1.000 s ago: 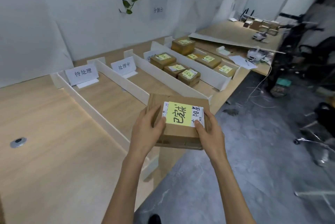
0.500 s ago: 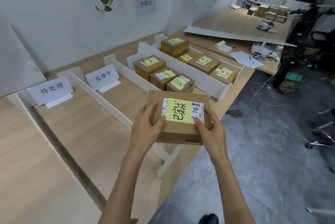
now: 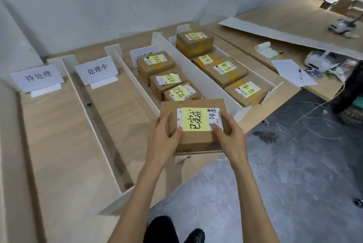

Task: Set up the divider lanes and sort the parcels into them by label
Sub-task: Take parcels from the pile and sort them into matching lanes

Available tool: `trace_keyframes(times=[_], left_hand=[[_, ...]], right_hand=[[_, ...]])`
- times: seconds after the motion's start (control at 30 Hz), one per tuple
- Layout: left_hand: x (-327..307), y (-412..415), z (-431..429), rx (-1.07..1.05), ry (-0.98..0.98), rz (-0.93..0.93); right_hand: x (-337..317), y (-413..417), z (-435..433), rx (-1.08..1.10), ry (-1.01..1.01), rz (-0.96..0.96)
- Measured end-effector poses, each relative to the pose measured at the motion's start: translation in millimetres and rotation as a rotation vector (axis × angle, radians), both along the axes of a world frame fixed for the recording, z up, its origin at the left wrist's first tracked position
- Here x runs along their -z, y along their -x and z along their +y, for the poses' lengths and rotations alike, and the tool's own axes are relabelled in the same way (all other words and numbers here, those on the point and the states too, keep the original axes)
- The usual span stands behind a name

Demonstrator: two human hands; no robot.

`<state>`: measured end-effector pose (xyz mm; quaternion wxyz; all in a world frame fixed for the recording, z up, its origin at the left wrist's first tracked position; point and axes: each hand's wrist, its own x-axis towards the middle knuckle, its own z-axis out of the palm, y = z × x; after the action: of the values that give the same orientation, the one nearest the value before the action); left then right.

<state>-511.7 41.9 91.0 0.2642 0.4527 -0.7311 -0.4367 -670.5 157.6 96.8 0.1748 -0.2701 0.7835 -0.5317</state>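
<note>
so from where I'm standing this is pretty far along. The white board dividers (image 3: pixel 133 79) are all standing on the long light-wood table (image 3: pixel 59 144), making four lanes. The first two have folded white paper signs, 待处理 (image 3: pixel 37 77) and 处理中 (image 3: pixel 97 68). The third lane's sign (image 3: pixel 144 56) is half hidden behind boxes. Every sorted parcel I can see sits in the last two lanes: three small brown cardboard boxes with yellow notes (image 3: pixel 169 80) lined up in the third, and four more (image 3: pixel 225 69) in the fourth. The person has one flat brown cardboard parcel (image 3: pixel 196 142) held at the near end of the third lane, just in front of the closest box there. I can't tell if it's on the table or still above it. Left hand (image 3: pixel 165 138) and right hand (image 3: pixel 229 134) are apart, each clamped on one side of it, thumbs on top by the yellow sticky note (image 3: pixel 194 118). That note reads 已完成, which looks like the same writing as on that lane's boxes, so I'd guess it just needs setting down there. There's also a bunch of cardboard boxes on the far table (image 3: pixel 341 4); no idea if those still need sorting.
</note>
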Motion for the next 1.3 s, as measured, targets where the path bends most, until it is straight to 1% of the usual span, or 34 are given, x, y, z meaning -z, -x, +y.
trace_keyframes(times=[0.13,0.37,0.5,0.63,0.77,0.9,1.2,1.3], left_hand=[[13.9,43.7,-1.7,-0.047,-0.034,-0.013],[36.9,109.2,-34.7,-0.113,-0.072,-0.074],[59.7,143.0,-51.4,-0.096,-0.151,-0.125],[84.5,161.1,-65.2,-0.082,-0.253,-0.178],[107.7,166.7,-63.5,-0.134,-0.372,-0.203],[123.1,176.3,-58.4,-0.234,-0.432,-0.223],[139.3,204.6,-56.1,-0.426,-0.373,-0.268],[144.0,212.7,-50.9,-0.480,-0.325,-0.203]], right_hand=[[6.1,48.5,-7.9,-0.063,-0.024,-0.015],[34.7,120.4,-43.0,-0.147,-0.069,-0.022],[49.0,160.0,-64.1,-0.213,-0.166,-0.031],[59.0,190.2,-85.3,-0.369,-0.282,0.040],[75.4,205.6,-101.9,-0.530,-0.437,0.063],[94.0,217.2,-117.7,-0.620,-0.547,0.108],[129.5,237.2,-139.5,-0.705,-0.499,0.025],[132.7,246.8,-143.3,-0.747,-0.467,0.018]])
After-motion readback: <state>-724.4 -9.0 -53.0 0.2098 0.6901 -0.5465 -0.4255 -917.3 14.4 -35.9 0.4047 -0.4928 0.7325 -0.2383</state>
